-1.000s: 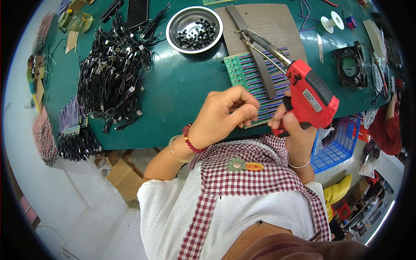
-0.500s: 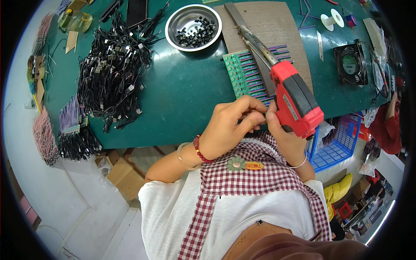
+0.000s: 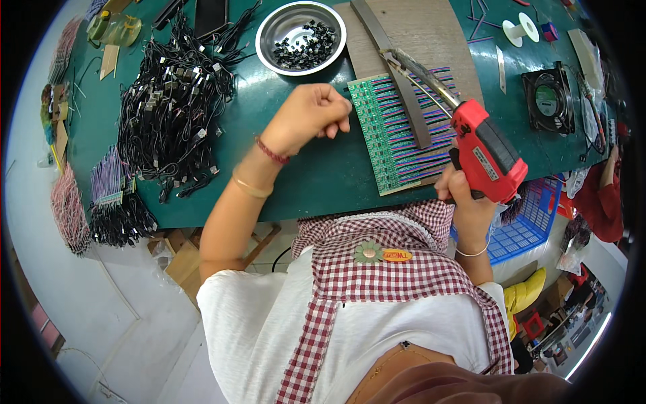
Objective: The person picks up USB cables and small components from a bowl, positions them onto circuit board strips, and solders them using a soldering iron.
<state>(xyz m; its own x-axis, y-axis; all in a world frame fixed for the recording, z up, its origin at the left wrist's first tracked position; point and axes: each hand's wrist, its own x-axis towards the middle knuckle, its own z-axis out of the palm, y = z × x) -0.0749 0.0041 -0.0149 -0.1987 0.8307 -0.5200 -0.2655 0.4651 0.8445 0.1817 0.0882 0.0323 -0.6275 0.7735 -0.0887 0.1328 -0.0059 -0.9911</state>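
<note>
My right hand [image 3: 468, 202] grips the handle of a red and black soldering gun [image 3: 488, 151], its metal tip slanting up and left over the boards. A row of green circuit boards [image 3: 373, 138] with dark, pink and blue wires [image 3: 404, 158] lies on a brown board [image 3: 447, 44]. Across the wires rests a long flat metal bar [image 3: 404, 94]. My left hand [image 3: 311, 118] is raised left of the circuit boards, fingers curled together; whatever they hold, if anything, is hidden. Beyond it stands a steel bowl [image 3: 276, 30] with small black and metal connectors [image 3: 306, 48].
A big heap of black cables with plugs [image 3: 171, 108] covers the table's left part. Bundled wires [image 3: 118, 195] hang at the left edge. On the right are a black fan [image 3: 548, 101] and a white spool [image 3: 521, 30]. A blue basket [image 3: 521, 236] stands below the table edge.
My hands were together at the table's front edge; the left has moved away, up and left toward the bowl. The right hand and soldering gun have shifted slightly right and down.
</note>
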